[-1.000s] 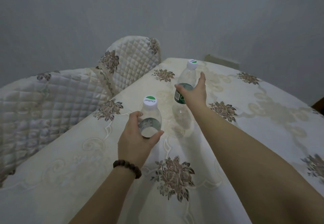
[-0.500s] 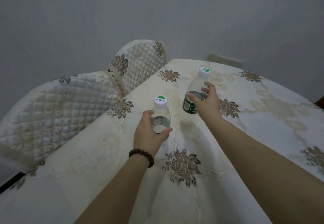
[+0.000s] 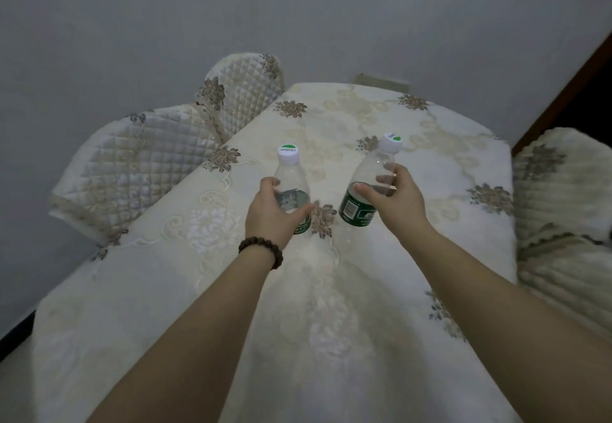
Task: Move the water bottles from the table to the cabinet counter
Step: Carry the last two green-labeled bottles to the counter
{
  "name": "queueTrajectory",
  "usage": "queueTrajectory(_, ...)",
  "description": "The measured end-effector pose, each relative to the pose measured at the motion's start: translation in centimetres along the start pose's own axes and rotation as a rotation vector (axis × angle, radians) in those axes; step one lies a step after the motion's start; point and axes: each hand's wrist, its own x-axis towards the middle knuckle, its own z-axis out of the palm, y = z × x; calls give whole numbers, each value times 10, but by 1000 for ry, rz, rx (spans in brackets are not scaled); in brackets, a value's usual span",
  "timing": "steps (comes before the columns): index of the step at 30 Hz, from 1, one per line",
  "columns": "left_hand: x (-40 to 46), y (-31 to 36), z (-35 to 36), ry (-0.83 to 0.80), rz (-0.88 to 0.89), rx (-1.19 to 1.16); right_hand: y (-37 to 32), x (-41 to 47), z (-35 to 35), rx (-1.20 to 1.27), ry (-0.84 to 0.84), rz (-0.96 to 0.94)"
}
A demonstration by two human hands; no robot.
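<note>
Two clear plastic water bottles with white caps and green labels are in my hands above the table point(image 3: 381, 283), which has a cream floral cloth. My left hand point(image 3: 273, 212), with a dark bead bracelet at the wrist, is wrapped around the left bottle point(image 3: 291, 174), held roughly upright. My right hand point(image 3: 394, 197) grips the right bottle point(image 3: 367, 187) around its middle, tilted with its cap pointing up and to the right. Both bottles appear lifted off the cloth. The cabinet counter is not in view.
Two chairs with quilted cream covers point(image 3: 139, 164) point(image 3: 245, 91) stand along the table's left side against a grey wall. Another covered chair point(image 3: 563, 197) sits at the right. A dark wooden edge point(image 3: 569, 91) runs up the right.
Both hands have pulled the bottles back toward me and up from the table. The right bottle has tilted more. The view has shifted, showing the right chair.
</note>
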Motion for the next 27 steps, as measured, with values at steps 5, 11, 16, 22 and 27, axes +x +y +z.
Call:
queueTrajectory(5, -54, 31, 20, -88, 64, -20, 10, -65, -56, 29, 117, 25)
queueTrajectory(11, -111, 84, 62, -226, 190, -23, 14, -123, -134, 19, 301, 1)
queueTrajectory(16, -170, 134, 100, -350, 307, -63, 16, -179, -207, -27, 468, -17)
queueTrajectory(22, -278, 177, 145, -528, 437, -107, 41, -290, -298, -22, 695, 26)
queueTrajectory(27, -395, 201, 173, -711, 546, -141, 76, -417, -361, -29, 892, 145)
